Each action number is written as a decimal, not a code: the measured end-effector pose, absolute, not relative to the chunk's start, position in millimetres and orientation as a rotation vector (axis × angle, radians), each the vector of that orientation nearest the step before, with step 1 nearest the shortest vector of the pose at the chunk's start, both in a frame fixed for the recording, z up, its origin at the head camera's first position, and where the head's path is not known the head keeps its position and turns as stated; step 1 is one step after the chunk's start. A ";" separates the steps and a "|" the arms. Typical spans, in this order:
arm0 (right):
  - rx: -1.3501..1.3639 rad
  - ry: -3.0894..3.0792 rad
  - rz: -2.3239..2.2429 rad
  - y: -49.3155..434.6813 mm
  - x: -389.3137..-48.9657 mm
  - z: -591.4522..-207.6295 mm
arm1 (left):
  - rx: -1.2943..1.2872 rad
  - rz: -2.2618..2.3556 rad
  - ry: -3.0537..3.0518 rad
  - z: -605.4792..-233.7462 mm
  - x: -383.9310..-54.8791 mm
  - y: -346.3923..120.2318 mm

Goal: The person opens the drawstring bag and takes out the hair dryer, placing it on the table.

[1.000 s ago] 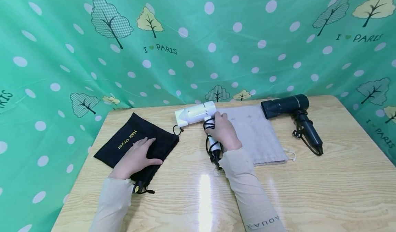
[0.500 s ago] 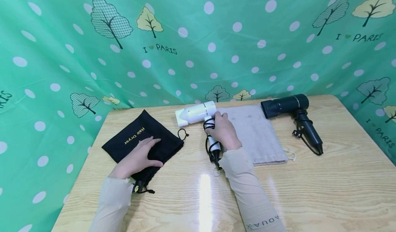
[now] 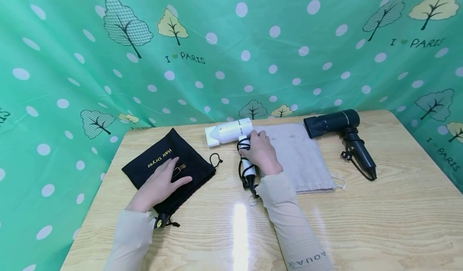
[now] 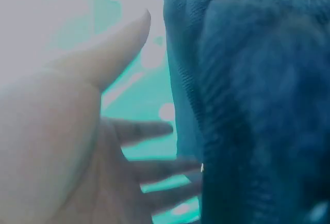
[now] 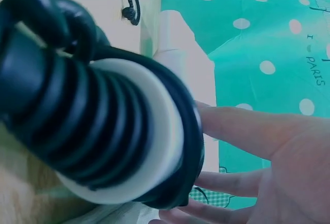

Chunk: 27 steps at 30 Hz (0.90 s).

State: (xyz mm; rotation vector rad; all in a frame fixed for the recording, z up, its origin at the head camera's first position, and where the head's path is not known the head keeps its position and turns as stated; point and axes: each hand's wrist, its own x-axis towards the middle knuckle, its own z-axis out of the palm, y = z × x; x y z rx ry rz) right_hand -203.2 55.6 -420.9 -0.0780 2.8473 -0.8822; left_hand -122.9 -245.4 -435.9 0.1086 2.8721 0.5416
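Observation:
My left hand (image 3: 159,186) lies over a black drawstring bag (image 3: 197,158) at the left of the table, fingers spread and fairly straight. Gold "Hair Dryer" lettering shows on the bag, and a cord loop sticks out at its right corner. In the left wrist view the bag's dark fabric (image 4: 258,110) fills the right side beside the extended thumb and fingers. A white hair dryer (image 3: 228,132) lies at the back centre, nozzle to the left, its black cord (image 3: 242,168) wound round the handle. My right hand (image 3: 261,152) grips that handle, thumb on one side, fingers on the other.
A pale grey drawstring pouch (image 3: 294,158) lies flat just right of the white dryer. Farther right, a black hair dryer (image 3: 332,123) with a wrapped cord overlaps the pouch's upper corner. A green printed curtain (image 3: 224,46) hangs behind the wooden table (image 3: 343,227).
The black bag has slid and turned to the right under my left hand, showing more of its printed drawing. My right hand and the white hair dryer stay in place.

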 end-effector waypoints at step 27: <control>-0.041 2.819 -0.955 53.8 -204.7 -424.8 | 0.248 0.534 2.807 -445.5 -126.9 -243.2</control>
